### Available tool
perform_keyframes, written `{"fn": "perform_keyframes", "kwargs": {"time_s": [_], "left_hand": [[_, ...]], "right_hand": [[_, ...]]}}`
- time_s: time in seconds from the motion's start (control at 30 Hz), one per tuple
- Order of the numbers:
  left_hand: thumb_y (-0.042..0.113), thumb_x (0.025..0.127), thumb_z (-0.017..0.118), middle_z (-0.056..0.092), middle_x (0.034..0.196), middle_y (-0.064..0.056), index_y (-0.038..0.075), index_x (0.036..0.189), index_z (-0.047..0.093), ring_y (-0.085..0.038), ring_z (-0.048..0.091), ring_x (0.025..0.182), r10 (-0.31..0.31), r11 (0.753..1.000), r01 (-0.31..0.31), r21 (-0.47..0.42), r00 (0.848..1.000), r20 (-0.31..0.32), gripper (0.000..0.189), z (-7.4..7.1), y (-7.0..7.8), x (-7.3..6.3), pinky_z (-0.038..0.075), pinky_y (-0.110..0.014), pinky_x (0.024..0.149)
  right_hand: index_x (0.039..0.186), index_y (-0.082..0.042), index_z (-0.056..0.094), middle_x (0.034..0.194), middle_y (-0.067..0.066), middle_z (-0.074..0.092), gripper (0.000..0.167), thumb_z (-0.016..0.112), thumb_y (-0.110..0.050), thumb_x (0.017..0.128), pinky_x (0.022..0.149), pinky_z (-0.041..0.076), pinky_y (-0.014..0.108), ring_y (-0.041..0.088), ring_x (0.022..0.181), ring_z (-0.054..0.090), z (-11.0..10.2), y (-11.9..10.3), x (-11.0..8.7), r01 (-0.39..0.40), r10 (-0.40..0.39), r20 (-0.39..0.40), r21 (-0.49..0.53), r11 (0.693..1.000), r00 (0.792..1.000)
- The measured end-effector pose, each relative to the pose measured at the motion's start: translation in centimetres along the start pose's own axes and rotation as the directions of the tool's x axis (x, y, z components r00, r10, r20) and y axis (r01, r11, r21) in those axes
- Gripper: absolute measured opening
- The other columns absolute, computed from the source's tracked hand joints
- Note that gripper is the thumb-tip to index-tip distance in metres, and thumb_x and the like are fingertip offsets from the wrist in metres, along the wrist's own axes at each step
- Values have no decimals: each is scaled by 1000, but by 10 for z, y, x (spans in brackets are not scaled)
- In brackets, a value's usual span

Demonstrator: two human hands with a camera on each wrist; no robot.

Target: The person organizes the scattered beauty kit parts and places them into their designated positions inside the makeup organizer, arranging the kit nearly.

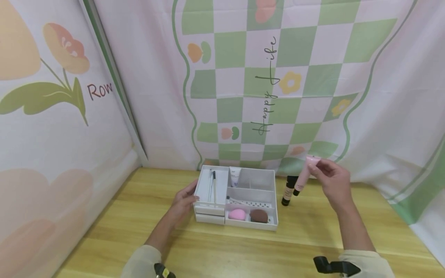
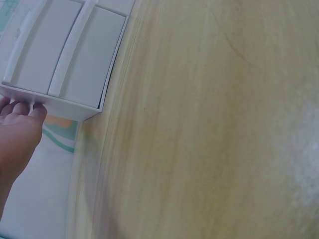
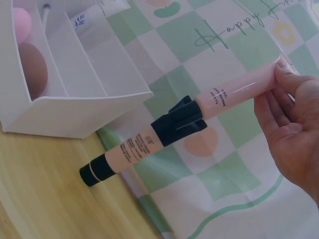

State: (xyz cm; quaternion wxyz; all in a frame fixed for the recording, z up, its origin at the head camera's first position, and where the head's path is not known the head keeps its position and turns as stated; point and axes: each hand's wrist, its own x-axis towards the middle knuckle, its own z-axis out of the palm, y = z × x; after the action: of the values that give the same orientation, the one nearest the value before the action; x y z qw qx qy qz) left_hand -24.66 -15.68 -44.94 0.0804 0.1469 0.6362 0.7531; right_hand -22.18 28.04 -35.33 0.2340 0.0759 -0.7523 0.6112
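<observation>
My right hand [image 1: 333, 183] pinches a pink squeeze tube [image 3: 239, 92] by its flat end, between thumb and fingers, black cap slanting down. That cap overlaps the black top of a beige-and-black cosmetic tube [image 3: 134, 149], which stands on the table right of the white organizer [image 1: 251, 227]. My left hand [image 1: 182, 202] touches the organizer's left side, fingertips against the wall near the drawers [image 2: 87, 55]. Makeup brushes [image 1: 214, 187] lie in its top left tray. A white tube [image 1: 235, 177] stands in a back compartment; a pink sponge [image 1: 237, 214] and a brown sponge [image 1: 259, 216] sit in front.
The wooden table [image 1: 222, 255] runs under everything. Right behind the organizer hangs a green-and-white checked cloth [image 1: 260, 85], and a second printed cloth [image 1: 45, 154] closes off the left side. Another slim brush [image 1: 240, 200] lies in the middle compartment.
</observation>
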Motion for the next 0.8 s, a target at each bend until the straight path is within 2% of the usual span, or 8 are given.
{"fn": "perform_keyframes", "kwargs": {"time_s": [0.17,0.47,0.7,0.8], "left_hand": [[-4,91,47,10,170,-24,-7,158,18,-41,11,158,4,1000,-5,3,1000,16,73,0,0,0,20,-43,128],[-4,91,48,13,170,-24,-6,158,20,-41,14,158,-3,1000,3,2,1000,-14,73,2,2,-1,20,-45,128],[-5,90,48,12,170,-23,-6,158,20,-40,13,158,-6,1000,6,2,1000,-7,73,1,2,0,19,-43,128],[-5,90,48,12,170,-24,-6,158,19,-41,13,158,-1,1000,1,5,1000,-1,74,1,2,-1,21,-42,127]], "right_hand": [[104,-26,70,97,-27,70,19,70,-10,94,80,57,4,-9,88,66,4,-3,2,1,0,23,-13,1000,1000],[102,-26,70,95,-30,68,15,69,-13,95,79,58,5,-11,87,66,15,-6,5,11,-7,45,-85,996,999],[111,-13,70,94,-31,67,16,68,-13,96,80,58,5,-10,88,65,25,-7,8,13,-6,63,-117,993,998],[117,-1,67,93,-32,65,26,68,-16,96,79,57,5,-10,87,64,30,-8,9,13,-4,62,-145,989,998]]}}
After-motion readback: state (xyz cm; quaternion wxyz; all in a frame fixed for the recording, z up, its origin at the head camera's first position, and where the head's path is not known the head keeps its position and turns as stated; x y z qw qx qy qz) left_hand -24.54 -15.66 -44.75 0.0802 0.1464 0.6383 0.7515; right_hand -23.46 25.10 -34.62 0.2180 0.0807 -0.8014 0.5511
